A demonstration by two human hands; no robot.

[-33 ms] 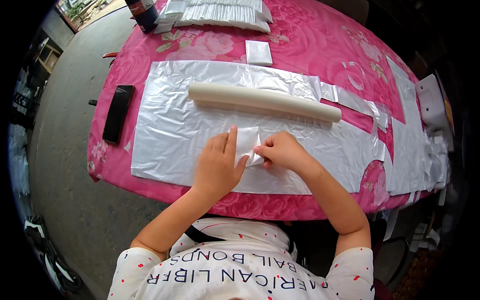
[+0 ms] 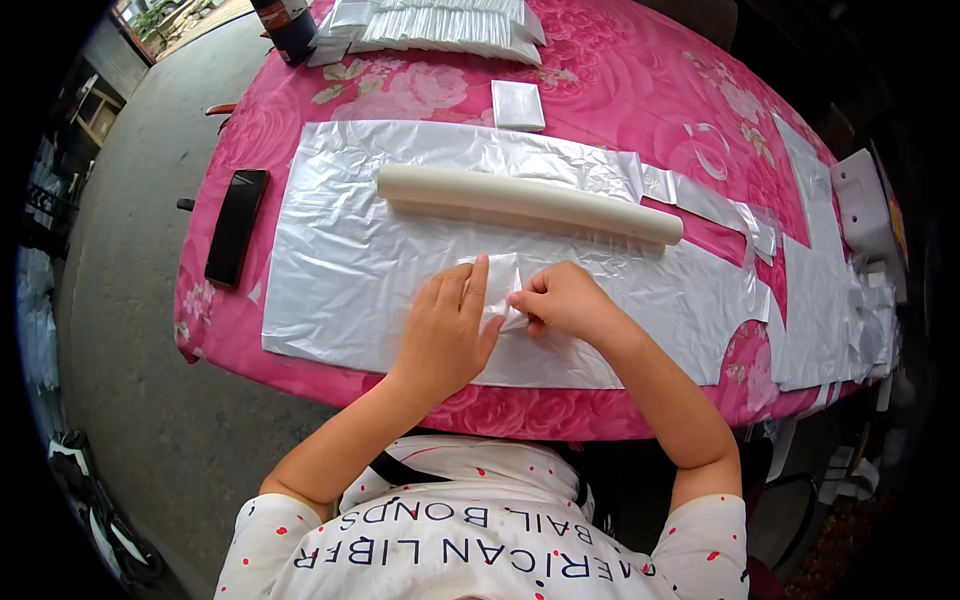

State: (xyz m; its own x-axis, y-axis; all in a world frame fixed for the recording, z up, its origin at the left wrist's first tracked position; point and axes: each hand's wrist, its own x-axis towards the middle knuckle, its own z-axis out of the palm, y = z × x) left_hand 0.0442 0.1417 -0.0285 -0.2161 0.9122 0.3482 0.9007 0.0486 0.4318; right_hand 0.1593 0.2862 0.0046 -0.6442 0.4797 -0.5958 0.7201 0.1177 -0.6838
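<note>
A small folded white plastic bag (image 2: pixel 502 271) lies on top of spread white plastic bags (image 2: pixel 335 260) at the middle of the table. My left hand (image 2: pixel 441 325) rests flat on its left part, fingers stretched out and partly covering it. At its right edge my right hand (image 2: pixel 565 300) pinches the plastic between thumb and curled fingers. Just beyond both hands, a long off-white tube (image 2: pixel 530 204) lies across the spread bags. Farther back sits a folded white square packet (image 2: pixel 517 106), apart from the hands.
A pink floral cloth (image 2: pixel 620 75) covers the table. Stacked folded white packets (image 2: pixel 440 32) and a dark bottle (image 2: pixel 287 30) stand at the far edge. A black phone (image 2: pixel 237 228) lies at the left. At the right are more bags (image 2: pixel 815 310) and a white plastic container (image 2: pixel 862 205).
My left hand has slid slightly to the right over the folded plastic bag, closer to my right hand. The right hand keeps its pinch in the same place.
</note>
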